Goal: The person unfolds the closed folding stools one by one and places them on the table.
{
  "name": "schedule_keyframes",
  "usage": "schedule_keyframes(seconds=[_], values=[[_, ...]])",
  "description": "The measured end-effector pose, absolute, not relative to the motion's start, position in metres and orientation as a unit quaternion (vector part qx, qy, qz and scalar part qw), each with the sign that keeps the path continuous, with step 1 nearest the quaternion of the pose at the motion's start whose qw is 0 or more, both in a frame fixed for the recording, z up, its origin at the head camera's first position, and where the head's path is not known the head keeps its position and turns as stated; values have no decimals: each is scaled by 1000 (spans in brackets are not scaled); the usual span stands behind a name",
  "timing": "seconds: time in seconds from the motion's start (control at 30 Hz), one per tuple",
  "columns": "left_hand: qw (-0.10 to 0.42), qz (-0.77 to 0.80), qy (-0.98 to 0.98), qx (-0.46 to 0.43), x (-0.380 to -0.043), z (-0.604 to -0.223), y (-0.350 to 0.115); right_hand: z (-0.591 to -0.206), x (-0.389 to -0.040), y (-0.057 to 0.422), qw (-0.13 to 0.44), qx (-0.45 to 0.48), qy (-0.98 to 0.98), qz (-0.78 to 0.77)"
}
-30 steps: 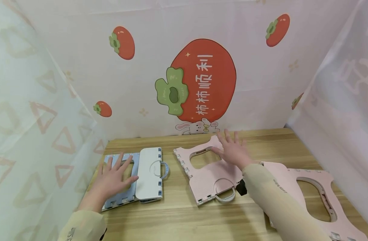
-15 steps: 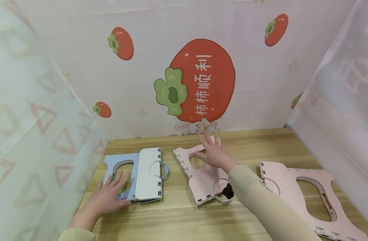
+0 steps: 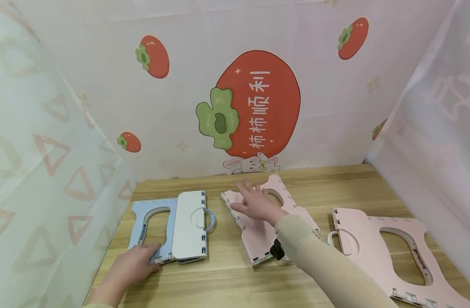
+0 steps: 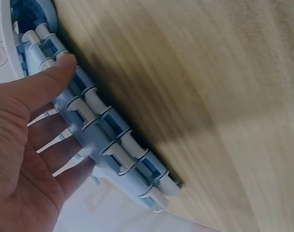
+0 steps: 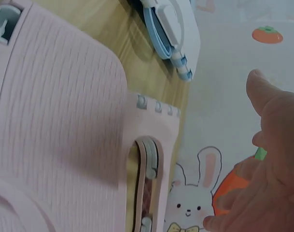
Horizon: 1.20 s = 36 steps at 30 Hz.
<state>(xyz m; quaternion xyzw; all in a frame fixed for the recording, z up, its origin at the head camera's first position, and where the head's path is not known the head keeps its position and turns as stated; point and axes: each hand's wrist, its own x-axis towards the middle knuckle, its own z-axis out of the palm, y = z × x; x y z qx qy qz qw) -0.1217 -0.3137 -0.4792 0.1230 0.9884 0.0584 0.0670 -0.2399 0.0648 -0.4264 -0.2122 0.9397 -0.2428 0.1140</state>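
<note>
Judge the blue stool (image 3: 188,224), at left on the table (image 3: 204,282), light but stiff, best held by the hinged edge clamped in fingers of the left hand (image 3: 130,265); likewise the middle pink stool (image 3: 255,238) under spread fingers of the right hand (image 3: 258,204).

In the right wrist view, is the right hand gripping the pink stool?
No, the right hand holds nothing, and backdrop shows between it and the pink stool.

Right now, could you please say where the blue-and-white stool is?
In the head view, the blue-and-white stool lies at left on the table, the left hand at its near edge and the middle pink stool to its right.
</note>
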Motion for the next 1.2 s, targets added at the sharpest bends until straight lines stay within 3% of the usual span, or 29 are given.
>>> schedule_keyframes(seconds=[0.17,0.53,1.2], values=[[37,32,988,145,-120,-484,-313,-435,-241,50,133,-222,937,-236],[30,35,987,151,-119,-489,-312,-446,-234,24,166,-277,905,-276],[52,36,987,147,-123,-487,-310,-466,-222,-11,243,-222,875,-355]])
